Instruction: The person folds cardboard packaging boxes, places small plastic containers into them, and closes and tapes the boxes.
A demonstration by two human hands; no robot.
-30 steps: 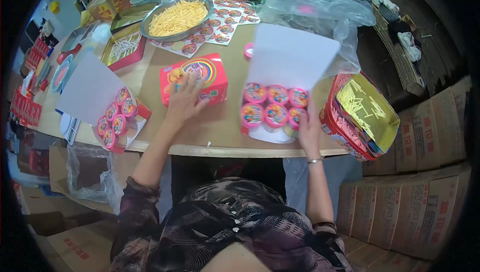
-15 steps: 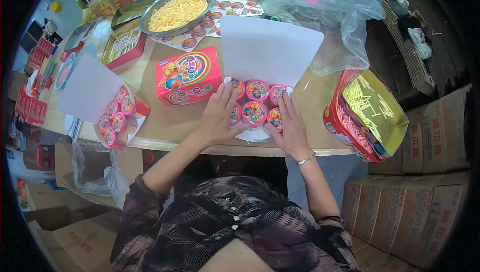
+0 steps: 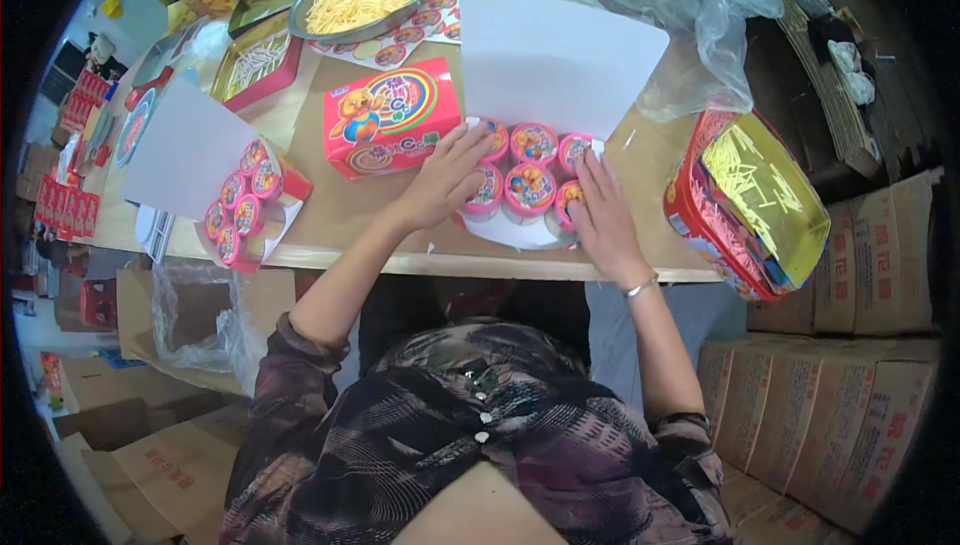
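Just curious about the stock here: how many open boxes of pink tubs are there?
2: one box between the left hand and right hand, the other box left of the closed red box.

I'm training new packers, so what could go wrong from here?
The left hand and right hand flank the open box; squeezing hard might buckle its sides. Its raised white lid could crease if folded carelessly over the tubs. The red tin sits by the table edge, so a bump might spill its sticks.

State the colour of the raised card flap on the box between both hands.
The raised card flap is plain white, seen best in the head view.
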